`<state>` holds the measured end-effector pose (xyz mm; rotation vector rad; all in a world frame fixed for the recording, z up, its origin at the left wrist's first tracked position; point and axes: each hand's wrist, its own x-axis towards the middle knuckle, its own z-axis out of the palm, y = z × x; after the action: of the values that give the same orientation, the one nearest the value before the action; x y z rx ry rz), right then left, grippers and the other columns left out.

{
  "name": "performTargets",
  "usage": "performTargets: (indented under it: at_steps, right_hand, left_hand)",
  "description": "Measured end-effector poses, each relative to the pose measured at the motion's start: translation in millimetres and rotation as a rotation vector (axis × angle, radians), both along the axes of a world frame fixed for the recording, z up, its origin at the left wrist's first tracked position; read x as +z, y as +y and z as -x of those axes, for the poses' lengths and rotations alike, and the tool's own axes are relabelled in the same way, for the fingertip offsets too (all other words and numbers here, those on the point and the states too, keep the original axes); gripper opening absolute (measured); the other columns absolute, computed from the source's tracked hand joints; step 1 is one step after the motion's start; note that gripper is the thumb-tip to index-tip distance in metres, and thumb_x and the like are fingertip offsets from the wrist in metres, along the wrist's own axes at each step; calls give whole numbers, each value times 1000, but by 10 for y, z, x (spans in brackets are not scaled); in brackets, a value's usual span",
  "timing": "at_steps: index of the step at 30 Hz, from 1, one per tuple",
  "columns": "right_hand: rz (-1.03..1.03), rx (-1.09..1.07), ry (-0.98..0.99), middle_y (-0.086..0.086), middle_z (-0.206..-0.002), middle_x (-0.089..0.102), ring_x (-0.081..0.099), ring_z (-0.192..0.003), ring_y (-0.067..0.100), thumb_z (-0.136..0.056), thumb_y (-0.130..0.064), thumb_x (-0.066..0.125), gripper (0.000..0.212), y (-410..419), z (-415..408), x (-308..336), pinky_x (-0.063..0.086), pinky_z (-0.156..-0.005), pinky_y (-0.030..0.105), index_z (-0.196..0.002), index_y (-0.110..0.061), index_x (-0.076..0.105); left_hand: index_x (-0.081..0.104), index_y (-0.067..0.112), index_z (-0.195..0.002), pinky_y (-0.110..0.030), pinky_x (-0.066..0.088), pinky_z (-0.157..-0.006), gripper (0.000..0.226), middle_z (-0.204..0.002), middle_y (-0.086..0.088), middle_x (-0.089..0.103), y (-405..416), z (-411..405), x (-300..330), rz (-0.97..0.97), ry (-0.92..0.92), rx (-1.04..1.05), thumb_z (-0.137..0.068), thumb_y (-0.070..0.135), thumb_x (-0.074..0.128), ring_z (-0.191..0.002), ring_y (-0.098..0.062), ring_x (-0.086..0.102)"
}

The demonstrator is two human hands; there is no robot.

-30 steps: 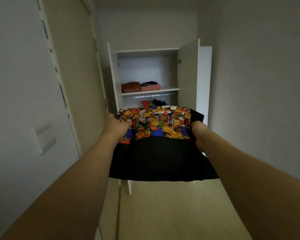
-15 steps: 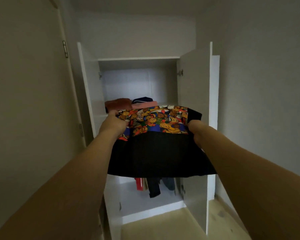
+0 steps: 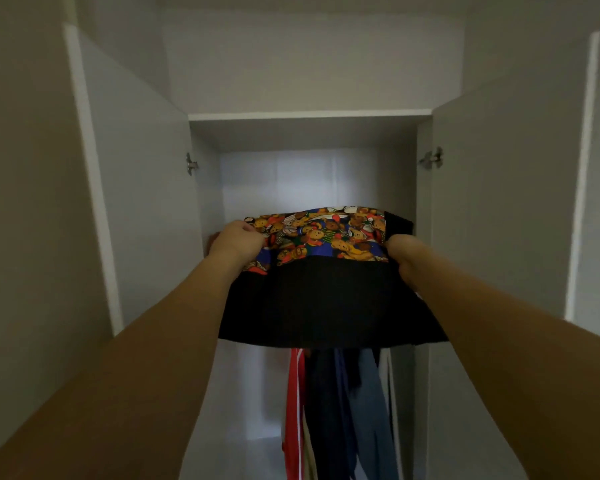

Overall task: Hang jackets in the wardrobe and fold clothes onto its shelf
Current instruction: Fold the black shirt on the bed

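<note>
Holding: both hands grip a folded garment (image 3: 326,292) in front of the open wardrobe (image 3: 309,115), about level with its upper compartment.
Left hand (image 3: 238,239): fingers curled over the garment's left edge near the far corner; thumb side faces the camera.
Right hand (image 3: 407,252): closed around the garment's right edge, fingers tucked under the cloth and out of sight.
Garment place: stretched flat between the two hands, far edge reaching into the wardrobe opening, near edge hanging toward the camera.
Garment look: far band is a busy print of brown teddy bears on blue, red and orange; near part is plain black with a straight lower hem; a black flap shows at the far right corner.
Shelf: hidden behind the garment; whether the cloth touches it cannot be told.
Below: hung clothes (image 3: 340,410) drop beneath the black hem, a red one with white stripes at left, dark navy and grey-blue ones beside it.
Edges: left door (image 3: 136,188) and right door (image 3: 499,202) stand swung outward, a metal hinge on each side of the frame; the garment spans most of the opening's width.
Room: bare white back wall and open space above the garment, up to the wardrobe's top panel.
</note>
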<state>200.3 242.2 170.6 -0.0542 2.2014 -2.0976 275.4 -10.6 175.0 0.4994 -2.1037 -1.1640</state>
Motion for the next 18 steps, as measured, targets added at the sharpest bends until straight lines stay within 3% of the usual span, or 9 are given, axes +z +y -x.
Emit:
performTargets:
  at_steps: [2,8,12,14,16,18]
  right_hand:
    - [22,-9,31,10,-72,57,59,-51,18,-103,-11,37,29,-259,538,57,43,-34,23,-81,-8,54]
    - [-18,-11,4,10,-74,58,57,-59,19,-103,-15,38,26,-859,1958,332,46,-46,29,-84,-6,54]
    - [-44,-53,78,10,-73,54,53,-58,20,-103,-12,38,21,-1050,2761,622,40,-27,19,-94,-4,55]
    - [-80,-63,121,10,-75,53,51,-61,20,-103,-11,37,23,-1149,3187,787,46,-36,25,-114,-5,56]
    - [-126,-55,156,10,-77,52,51,-63,20,-103,-11,38,27,-1261,3622,923,47,-51,30,-123,-1,53]
    - [-158,-23,191,10,-78,51,50,-64,20,-103,-11,38,29,-1395,4072,997,49,-64,31,-125,0,53]
  left_hand:
    - [58,17,-83,-32,51,-71,14,-86,-5,57,-275,559,67,-5,45,-21,-78,6,65,-77,-19,55]
    - [53,15,-72,-30,47,-65,19,-74,-3,51,-903,2090,344,-8,28,-38,-78,1,64,-65,-17,50]
    - [59,10,-74,-26,49,-57,12,-73,-5,57,-1055,2948,598,-15,47,-90,-81,3,66,-64,-17,56]
    - [63,5,-86,-30,55,-64,4,-80,-8,60,-1135,3341,754,-24,55,-104,-83,2,64,-71,-22,61]
    - [62,1,-98,-34,57,-72,12,-85,-10,61,-1242,3732,909,-28,54,-96,-85,2,60,-76,-25,62]
    - [60,-1,-99,-28,54,-59,13,-81,-10,60,-1351,4083,1014,-27,53,-80,-86,2,58,-70,-22,61]
